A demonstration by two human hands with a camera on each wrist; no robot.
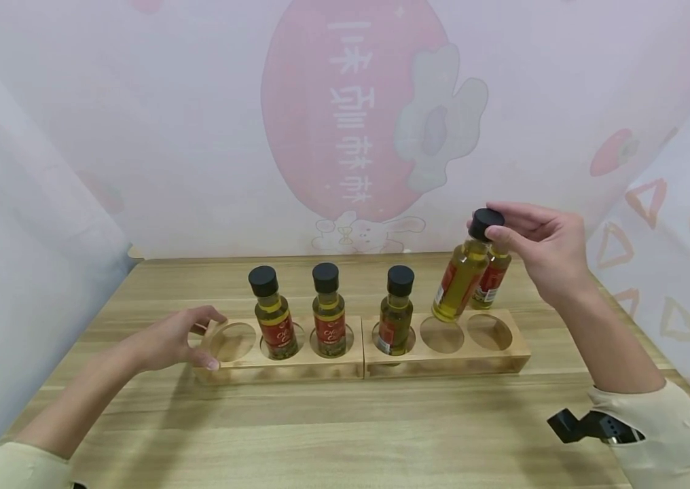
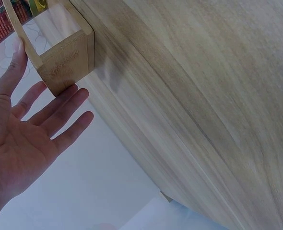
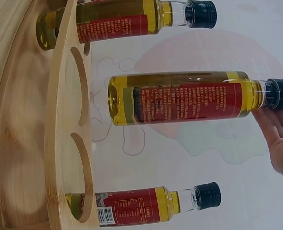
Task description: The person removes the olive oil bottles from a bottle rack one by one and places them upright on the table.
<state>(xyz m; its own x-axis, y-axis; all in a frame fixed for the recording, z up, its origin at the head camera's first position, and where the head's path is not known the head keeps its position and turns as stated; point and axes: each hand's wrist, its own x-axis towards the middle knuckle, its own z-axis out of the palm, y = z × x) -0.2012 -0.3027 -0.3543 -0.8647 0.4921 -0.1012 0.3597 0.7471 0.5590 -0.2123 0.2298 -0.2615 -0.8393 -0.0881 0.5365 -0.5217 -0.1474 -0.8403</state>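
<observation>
Two bare hands work at a wood-grained tabletop point(image 1: 345, 435) before a pale hanging cloth point(image 1: 198, 136) printed with a large pink shape and characters. Two racks of smooth, light wood stand end to end, each with three round holes: the left rack point(image 1: 305, 365) and the right rack point(image 1: 443, 360).

There are five clear bottles of golden oil, all with red labels and black cylindrical caps. Two stand in the left rack, in its middle hole point(image 1: 276, 326) and right hole point(image 1: 329, 322); one point(image 1: 395, 322) stands in the right rack's left hole; one point(image 1: 493, 278) stands behind that rack. The fifth, the held bottle point(image 1: 464, 278), hangs tilted above the right rack's middle hole.

The right hand point(image 1: 555, 251) has its grip pinching the held bottle's cap between thumb and fingers. The left hand point(image 1: 170, 339) spans the left rack's outer end, its grip holding the wood between thumb and fingertips.

The left wrist view alone shows faint markings on the rack's flat end. The right wrist view reveals fine print on the held bottle's label and its base apart from the rack.
</observation>
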